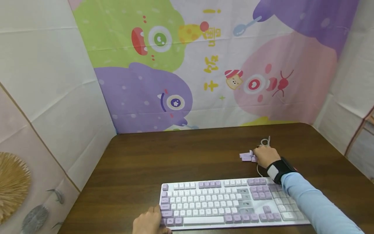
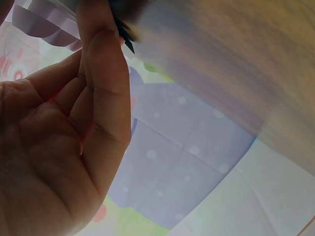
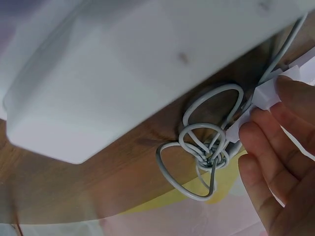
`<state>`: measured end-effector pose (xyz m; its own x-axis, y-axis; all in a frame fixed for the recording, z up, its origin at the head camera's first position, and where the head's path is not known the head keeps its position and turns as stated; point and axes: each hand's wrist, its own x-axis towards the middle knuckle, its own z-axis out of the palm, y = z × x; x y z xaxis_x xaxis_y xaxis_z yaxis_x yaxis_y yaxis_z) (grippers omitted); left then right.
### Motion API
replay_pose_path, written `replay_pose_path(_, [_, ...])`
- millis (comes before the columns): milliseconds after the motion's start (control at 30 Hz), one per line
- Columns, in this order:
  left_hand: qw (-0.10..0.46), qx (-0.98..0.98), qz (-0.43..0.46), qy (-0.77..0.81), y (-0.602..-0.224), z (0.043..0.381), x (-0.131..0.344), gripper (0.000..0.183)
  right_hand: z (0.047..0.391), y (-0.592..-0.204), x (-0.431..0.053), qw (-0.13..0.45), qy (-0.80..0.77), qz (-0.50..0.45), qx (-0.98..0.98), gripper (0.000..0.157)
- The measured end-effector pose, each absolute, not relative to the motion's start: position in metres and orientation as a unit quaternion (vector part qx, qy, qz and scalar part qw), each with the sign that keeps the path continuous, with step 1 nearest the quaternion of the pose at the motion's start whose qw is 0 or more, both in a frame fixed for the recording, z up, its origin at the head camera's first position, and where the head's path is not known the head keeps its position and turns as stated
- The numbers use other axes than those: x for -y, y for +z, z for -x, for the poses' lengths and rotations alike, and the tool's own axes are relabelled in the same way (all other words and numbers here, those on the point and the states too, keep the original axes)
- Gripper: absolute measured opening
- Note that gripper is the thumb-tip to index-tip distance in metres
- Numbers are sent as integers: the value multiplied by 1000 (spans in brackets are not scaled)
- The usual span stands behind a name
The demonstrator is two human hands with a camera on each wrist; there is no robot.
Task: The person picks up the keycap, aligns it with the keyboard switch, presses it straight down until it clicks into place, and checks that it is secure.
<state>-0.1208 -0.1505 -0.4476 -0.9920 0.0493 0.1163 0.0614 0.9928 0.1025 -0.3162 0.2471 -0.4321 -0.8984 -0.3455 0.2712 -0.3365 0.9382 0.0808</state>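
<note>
A white and lilac keyboard (image 1: 204, 220) lies near the table's front. Toward the right of its letter block, a column of key spots (image 1: 244, 204) shows grey, without caps. My left hand (image 1: 148, 221) holds the keyboard's front left corner, fingers along the side edge and thumb by the front. Beyond the back edge, my right hand (image 1: 265, 156) is over a small group of lilac keycaps (image 1: 246, 157). In the right wrist view its thumb and forefinger pinch a pale keycap (image 3: 266, 94), with another keycap (image 3: 239, 127) by the fingertips.
A looped grey cable (image 3: 206, 147) lies on the brown table (image 1: 175, 156) just past my right hand. My right sleeve (image 1: 318, 201) crosses over the number pad. A cartoon-printed cloth (image 1: 210, 107) hangs behind the table, with white cloth walls on both sides.
</note>
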Motion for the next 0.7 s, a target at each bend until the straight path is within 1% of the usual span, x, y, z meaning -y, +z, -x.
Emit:
replay_pose_path(100, [52,997,28,-51,-446,121,150,67,315,-431,-246,141,-22,-172,975,10])
replay_pose_path(333, [16,998,18,-57,-441,121,148,67,313,-428,-246,136,-15,-181,974,9])
replay_pose_path(433, [16,998,18,-60,-441,122,148,66,311,-430,-249,135,-8,-186,973,10])
replay_pose_path(600, [15,998,17,-63,-440,122,147,67,306,-428,-250,111,-1,-195,975,15])
replay_pose_path(700, [14,998,20,-61,-438,121,147,68,300,-424,-248,105,2,-204,973,19])
